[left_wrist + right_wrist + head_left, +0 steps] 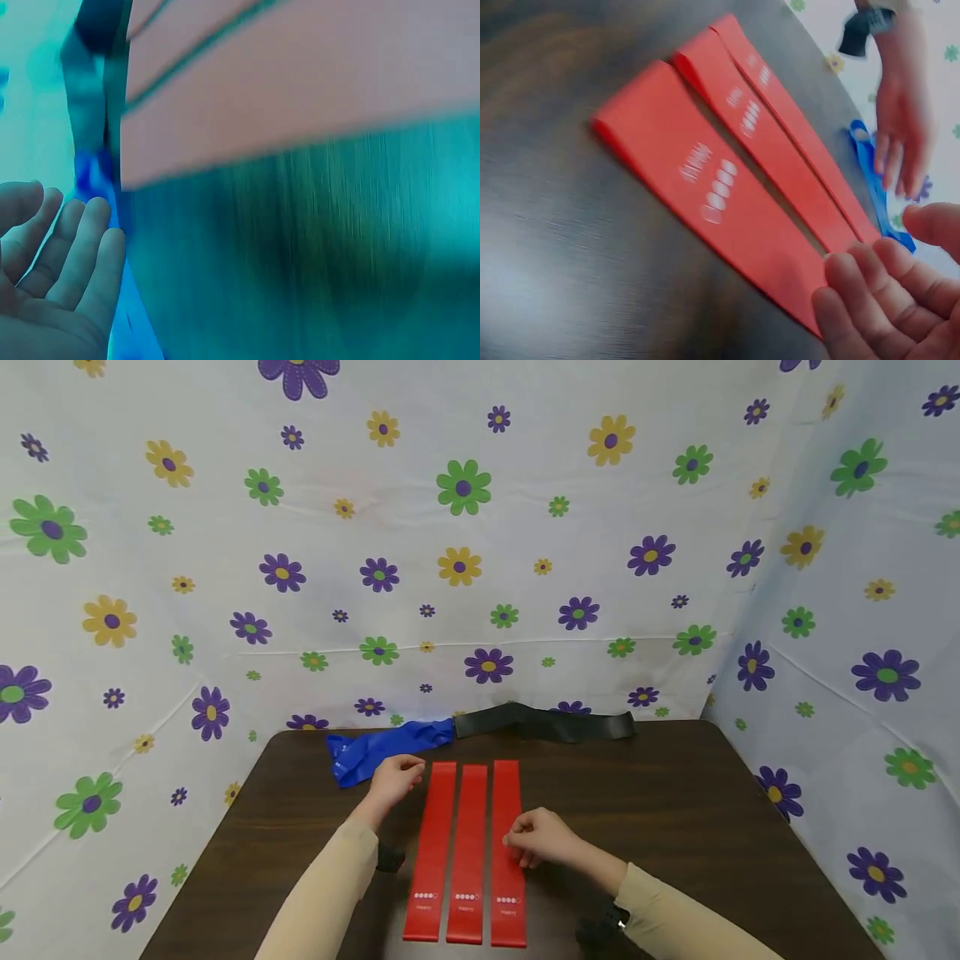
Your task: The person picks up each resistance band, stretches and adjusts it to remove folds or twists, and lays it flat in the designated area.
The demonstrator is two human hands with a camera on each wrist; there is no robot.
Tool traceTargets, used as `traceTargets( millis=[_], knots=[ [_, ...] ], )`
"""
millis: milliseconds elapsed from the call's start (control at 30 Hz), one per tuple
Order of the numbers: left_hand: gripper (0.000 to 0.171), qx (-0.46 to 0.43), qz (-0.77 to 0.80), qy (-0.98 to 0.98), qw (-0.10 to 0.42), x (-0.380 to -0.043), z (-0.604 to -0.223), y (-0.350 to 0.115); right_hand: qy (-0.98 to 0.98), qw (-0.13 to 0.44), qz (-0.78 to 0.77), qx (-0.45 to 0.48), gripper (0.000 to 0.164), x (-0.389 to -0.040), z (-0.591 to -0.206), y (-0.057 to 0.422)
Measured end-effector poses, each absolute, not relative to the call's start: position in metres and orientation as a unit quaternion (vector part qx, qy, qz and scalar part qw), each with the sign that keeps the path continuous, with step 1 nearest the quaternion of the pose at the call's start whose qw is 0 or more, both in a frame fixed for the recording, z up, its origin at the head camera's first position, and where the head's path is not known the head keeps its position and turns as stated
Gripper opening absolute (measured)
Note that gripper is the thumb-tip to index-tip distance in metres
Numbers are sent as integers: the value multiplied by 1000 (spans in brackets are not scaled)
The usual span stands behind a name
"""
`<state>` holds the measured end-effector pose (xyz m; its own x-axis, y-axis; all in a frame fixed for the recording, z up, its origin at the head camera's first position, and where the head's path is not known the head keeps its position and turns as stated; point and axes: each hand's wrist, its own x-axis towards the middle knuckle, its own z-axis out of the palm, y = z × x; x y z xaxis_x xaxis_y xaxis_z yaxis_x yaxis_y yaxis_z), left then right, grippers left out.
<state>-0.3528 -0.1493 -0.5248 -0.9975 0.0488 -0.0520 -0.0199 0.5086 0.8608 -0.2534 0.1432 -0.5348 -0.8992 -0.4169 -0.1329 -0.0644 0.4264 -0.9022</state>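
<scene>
Three flat red resistance bands lie side by side, lengthwise: the left band (431,852), the middle band (468,847) and the right band (506,802), each marked "Heavy" at its near end. My left hand (393,779) hovers just left of the left band's far end, fingers loosely bent; the left wrist view shows its fingers (82,259) around nothing. My right hand (546,837) is over the middle of the right band, its fingertips close to the band's right edge. Nothing shows in its relaxed fingers (877,289) in the right wrist view.
A crumpled blue band (386,747) lies at the back left of the dark wooden table (645,793), its right end meeting a black band (547,723) along the back edge. A white flowered cloth (525,527) hangs behind and at both sides.
</scene>
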Motion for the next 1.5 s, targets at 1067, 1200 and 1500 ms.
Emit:
traceTargets(
  millis=[1067,1200,1500],
  knots=[
    [59,-37,335,941,-5,-344,-545,-248,884,53,-451,-113,26,-349,-547,67],
    [53,-20,359,932,-34,-345,-536,-236,860,80,-494,-100,28,-348,-544,58],
    [43,56,427,899,-71,-346,-517,-187,744,158,-648,-47,36,-352,-542,36]
  ],
)
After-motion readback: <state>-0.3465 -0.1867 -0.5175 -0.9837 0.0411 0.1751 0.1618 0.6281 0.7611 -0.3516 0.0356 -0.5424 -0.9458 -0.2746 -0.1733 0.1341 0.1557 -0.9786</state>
